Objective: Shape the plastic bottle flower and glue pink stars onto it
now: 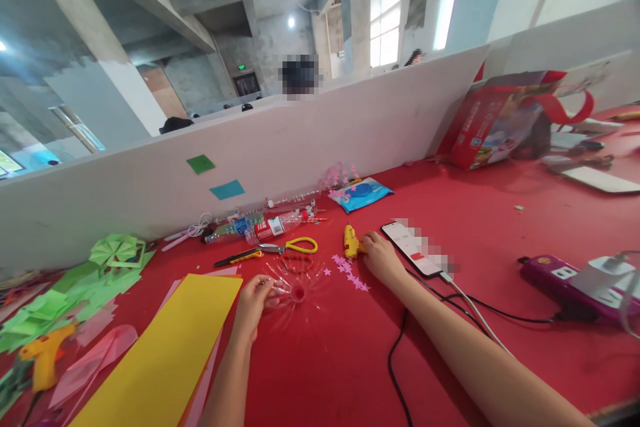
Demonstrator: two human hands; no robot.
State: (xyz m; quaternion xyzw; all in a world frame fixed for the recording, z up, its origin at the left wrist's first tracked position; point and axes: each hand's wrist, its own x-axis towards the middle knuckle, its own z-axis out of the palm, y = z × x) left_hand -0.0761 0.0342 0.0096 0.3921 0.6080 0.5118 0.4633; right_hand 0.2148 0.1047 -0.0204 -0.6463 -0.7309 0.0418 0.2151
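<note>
My left hand (254, 301) pinches one strip of a clear plastic bottle piece (299, 292), cut into many thin strips that fan out from its round neck on the red table. To the right, my right hand (381, 255) has its fingers closed at the near end of a small yellow glue gun (351, 242), partly hiding it. Pink paper stars (347, 270) lie scattered between the glue gun and the plastic piece. Just beyond the piece are yellow-handled scissors (301, 245) and a yellow and black utility knife (239, 257).
Plastic bottles (275, 227) and a blue packet (363, 193) lie along the white partition (300, 153). Yellow paper (170, 347), green paper shapes (75, 297) and another glue gun (46, 355) are left. A phone (413, 248), cables, a purple power strip (560, 280) and a red bag (487, 123) are right.
</note>
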